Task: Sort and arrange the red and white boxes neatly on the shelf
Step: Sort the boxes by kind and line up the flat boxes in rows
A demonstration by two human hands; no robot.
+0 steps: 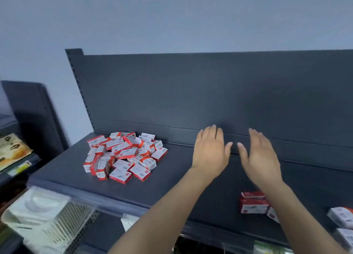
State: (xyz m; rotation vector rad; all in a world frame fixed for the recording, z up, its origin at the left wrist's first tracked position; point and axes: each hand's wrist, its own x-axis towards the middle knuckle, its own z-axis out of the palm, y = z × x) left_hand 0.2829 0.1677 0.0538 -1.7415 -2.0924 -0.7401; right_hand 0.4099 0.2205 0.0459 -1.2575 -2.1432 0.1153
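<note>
Boxes (124, 154) in red and white lie in a loose heap on the left part of the dark shelf (172, 187). They are tipped every way, some flat, some on edge, many overlapping. Well apart from them, near the front right of the same shelf, a small stack (253, 203) of two such boxes sits squared up. One more leans just beside it, partly hidden by the right forearm. A few loose packs (342, 219) of the same kind show at the far right, cut off by the edge of the view.

Between heap and stack, the left hand (209, 152) and the right hand (259, 158) reach out side by side over the bare middle of the shelf, near the foot of the back panel (210, 91). Both are spread flat, palms down and fingers straight, grasping nothing. Whether they touch the surface cannot be told.

By the look of it, the sorting has hardly begun. Only the little stack seems arranged, the bulk waits in the heap, and no row is laid out yet. The hands may be sizing up the free stretch where rows could go.

A pale wall (172, 15) rises behind the panel. Below the shelf at lower left sits a white basket (47, 215).
</note>
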